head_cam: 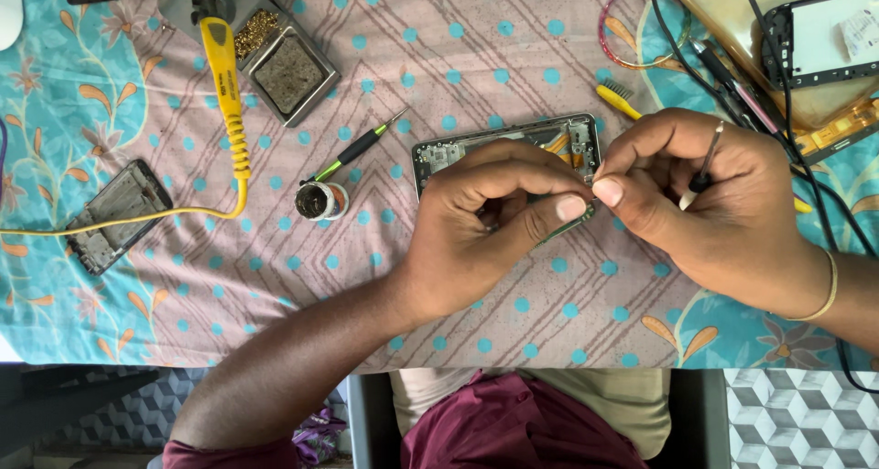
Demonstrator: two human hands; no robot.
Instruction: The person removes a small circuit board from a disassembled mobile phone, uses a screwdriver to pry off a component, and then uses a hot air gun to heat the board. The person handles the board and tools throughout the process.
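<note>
An opened phone body (499,149) with bare circuit parts lies on the patterned cloth at the middle of the table. My left hand (485,231) rests over its lower half, thumb and fingers pinched on its right edge. My right hand (705,204) meets it there, thumb pressed at the phone's corner, with a thin metal tool (707,162) held between its fingers. What sits right under the fingertips is hidden.
A yellow soldering iron (227,85) lies on its stand (275,57) at the back left. A green screwdriver (357,149), a small round tin (321,200), another phone frame (117,215), a yellow brush (618,97), and a screen with cables (824,39) surround the work.
</note>
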